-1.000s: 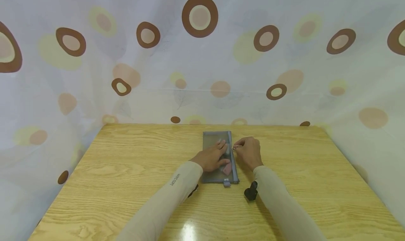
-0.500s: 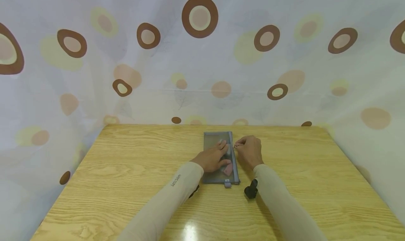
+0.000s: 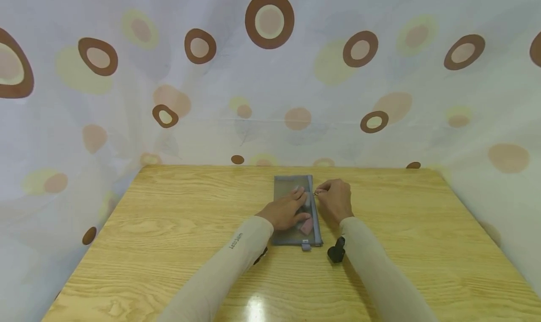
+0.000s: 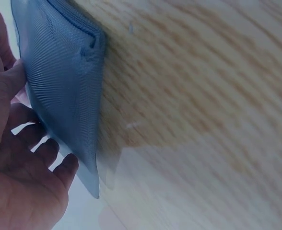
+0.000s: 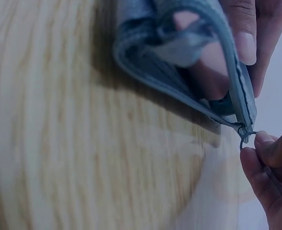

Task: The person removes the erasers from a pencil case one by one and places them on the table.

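A grey-blue mesh zip pouch (image 3: 284,186) lies on the wooden table, its zip along the right side. My left hand (image 3: 284,212) rests on the mesh, fingers extended over it. At the zip's far part, my right hand (image 3: 335,201) pinches the zipper pull (image 5: 244,138) between thumb and finger. In the right wrist view the zip edges gape apart on one side of the slider. A pink item (image 3: 306,226) shows inside the pouch, partly covered by the left thumb; its kind cannot be made out. A small fabric tab (image 3: 306,247) sticks out at the near end.
The wood-grain table (image 3: 169,247) extends around the pouch on all sides. Behind it and at both sides hangs a pale curtain (image 3: 236,87) with brown and yellow circles. A black wrist device (image 3: 336,251) hangs at the right sleeve.
The right hand has slid a short way toward the far end of the pouch with the zipper pull. The left hand stays on the pouch. The view has shifted slightly.
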The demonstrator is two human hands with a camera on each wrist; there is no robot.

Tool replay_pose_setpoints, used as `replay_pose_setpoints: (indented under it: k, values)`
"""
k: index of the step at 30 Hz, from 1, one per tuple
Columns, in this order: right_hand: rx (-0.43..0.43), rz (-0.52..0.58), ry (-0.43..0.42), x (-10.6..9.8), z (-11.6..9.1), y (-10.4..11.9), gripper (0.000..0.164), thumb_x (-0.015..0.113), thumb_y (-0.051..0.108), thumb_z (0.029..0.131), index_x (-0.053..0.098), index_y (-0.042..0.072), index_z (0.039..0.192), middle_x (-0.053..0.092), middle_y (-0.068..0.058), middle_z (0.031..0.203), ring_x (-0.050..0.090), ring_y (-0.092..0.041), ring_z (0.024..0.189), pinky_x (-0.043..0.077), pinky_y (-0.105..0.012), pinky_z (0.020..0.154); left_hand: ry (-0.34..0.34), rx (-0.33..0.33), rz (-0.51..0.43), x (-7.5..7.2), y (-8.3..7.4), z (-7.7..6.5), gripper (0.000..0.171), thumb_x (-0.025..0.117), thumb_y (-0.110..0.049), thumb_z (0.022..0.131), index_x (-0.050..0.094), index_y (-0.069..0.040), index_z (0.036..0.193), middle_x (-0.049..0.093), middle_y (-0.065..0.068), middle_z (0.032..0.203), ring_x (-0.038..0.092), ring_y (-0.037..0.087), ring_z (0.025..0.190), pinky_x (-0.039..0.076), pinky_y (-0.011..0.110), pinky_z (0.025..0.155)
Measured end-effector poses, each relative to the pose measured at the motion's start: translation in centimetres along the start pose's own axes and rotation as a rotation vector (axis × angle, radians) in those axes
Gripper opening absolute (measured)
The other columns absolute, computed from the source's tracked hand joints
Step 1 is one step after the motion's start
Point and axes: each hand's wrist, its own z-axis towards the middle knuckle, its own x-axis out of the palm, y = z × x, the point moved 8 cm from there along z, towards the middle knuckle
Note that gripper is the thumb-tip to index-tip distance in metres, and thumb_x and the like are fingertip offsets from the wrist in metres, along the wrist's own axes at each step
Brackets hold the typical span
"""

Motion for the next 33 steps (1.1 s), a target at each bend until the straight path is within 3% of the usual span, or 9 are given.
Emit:
replay_pose_setpoints:
  k: [8,16,33]
  values:
    - [0.005,0.025,0.082,-0.3,0.3,-0.4,0.010,0.069,0.003,0.092,0.078,0.000,0.091,0.075,-0.013,0.091,0.069,-0.030,0.086,0.058,-0.045,0.076,-0.012,-0.004,0.012,-0.8,-0.2,0.4,0.074,0.054,-0.047,0.103,0.029,-0.009,0.160,0.018,0.009,0.168,0.020,0.021,0.153,0.025,0.035,0.121]
    - [-0.012,0.021,0.157,-0.2,0.4,-0.2,0.015,0.064,0.000,0.091,0.078,-0.001,0.096,0.074,-0.015,0.096,0.067,-0.027,0.081,0.057,-0.041,0.071,0.079,-0.027,-0.072,-0.6,0.3,1.0,0.081,0.055,-0.045,0.103,0.016,-0.005,0.162,0.005,0.012,0.169,0.006,0.021,0.155,0.015,0.034,0.124]
    - [0.006,0.051,0.010,-0.1,0.5,-0.7,0.015,0.065,0.000,0.089,0.079,-0.002,0.094,0.076,-0.016,0.091,0.070,-0.034,0.090,0.059,-0.049,0.080,0.093,-0.017,-0.076,-0.3,0.2,1.1,0.082,0.054,-0.045,0.104,0.013,-0.004,0.162,0.002,0.012,0.169,0.003,0.021,0.155,0.013,0.034,0.124]
